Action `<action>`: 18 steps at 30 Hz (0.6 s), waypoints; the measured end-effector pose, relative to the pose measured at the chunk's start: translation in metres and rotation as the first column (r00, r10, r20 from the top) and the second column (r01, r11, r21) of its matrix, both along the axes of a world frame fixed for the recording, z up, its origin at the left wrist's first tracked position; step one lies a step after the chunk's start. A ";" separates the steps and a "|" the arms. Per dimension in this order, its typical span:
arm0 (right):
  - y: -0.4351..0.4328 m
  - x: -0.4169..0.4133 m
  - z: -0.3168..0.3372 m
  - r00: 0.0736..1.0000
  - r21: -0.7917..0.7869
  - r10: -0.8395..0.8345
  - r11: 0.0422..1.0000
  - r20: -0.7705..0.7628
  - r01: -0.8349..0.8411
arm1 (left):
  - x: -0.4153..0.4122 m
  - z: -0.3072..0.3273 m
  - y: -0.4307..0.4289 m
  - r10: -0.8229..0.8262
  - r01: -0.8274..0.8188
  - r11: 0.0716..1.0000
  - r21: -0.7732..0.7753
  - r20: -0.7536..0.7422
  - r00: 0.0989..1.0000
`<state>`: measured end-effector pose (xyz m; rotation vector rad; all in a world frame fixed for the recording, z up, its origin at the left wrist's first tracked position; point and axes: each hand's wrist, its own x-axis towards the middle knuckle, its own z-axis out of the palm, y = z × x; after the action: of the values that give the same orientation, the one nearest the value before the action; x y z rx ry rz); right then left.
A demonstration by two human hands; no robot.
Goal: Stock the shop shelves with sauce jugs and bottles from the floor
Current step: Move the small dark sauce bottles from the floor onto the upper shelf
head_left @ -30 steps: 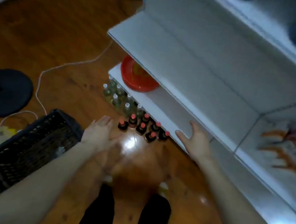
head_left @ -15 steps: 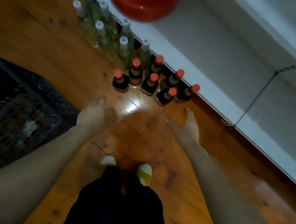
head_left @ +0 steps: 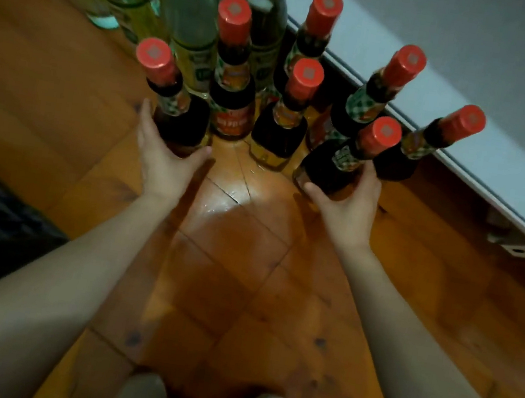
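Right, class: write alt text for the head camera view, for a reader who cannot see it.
A person's left hand and right hand each grip a dark, red-capped sauce bottle, the front-left bottle and the front-right bottle, in a cluster of seven standing on a wooden floor. Clear bottles stand behind them, beside a white bottom shelf.

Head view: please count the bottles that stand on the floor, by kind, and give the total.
Red-capped dark sauce bottles: 7
Clear glass bottles: at least 4; the frame edge cuts off their tops, so there may be more
Total: at least 11
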<state>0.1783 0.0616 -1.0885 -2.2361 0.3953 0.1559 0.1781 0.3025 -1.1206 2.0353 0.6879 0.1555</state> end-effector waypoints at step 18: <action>0.007 -0.061 0.155 0.995 0.089 -0.052 0.994 -0.091 0.060 | -0.070 0.174 -0.031 -0.112 0.111 0.959 -0.261 0.010 0.994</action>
<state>0.1175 0.0681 -0.9338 -2.1305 0.4883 0.2397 0.1077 0.2720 -0.9470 1.8145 0.5625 -0.0064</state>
